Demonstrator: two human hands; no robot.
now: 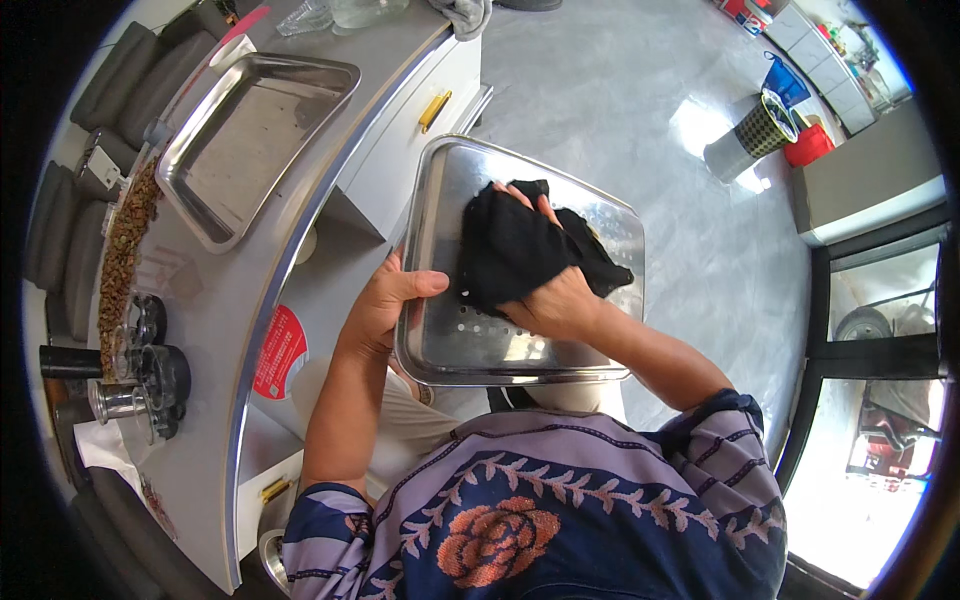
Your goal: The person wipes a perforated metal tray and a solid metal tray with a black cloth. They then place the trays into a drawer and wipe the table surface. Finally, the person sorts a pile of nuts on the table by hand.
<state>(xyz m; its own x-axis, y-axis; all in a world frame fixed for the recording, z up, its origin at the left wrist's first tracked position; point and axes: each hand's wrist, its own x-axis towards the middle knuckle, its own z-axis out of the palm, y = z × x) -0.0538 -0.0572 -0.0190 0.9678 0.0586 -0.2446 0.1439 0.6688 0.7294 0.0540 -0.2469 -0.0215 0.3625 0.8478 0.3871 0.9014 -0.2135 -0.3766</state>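
A rectangular stainless steel tray with small round holes in its base [427, 337] is held over my lap, beside the counter. My left hand [397, 296] grips its left edge, with the thumb lying over the rim. A bunched black cloth [510, 247] covers the middle of the tray. My right hand [551, 300] is on the cloth and partly wrapped by it, with several fingertips showing at its upper edge. The cloth hides part of the perforated base.
On the grey counter [315, 157] lie another steel tray [240, 150], a long heap of small brown pieces [127, 255] and clear containers. Below are drawers with gold handles [435, 112]. A patterned waste bin [765, 127] and a red container [810, 146] stand on the floor.
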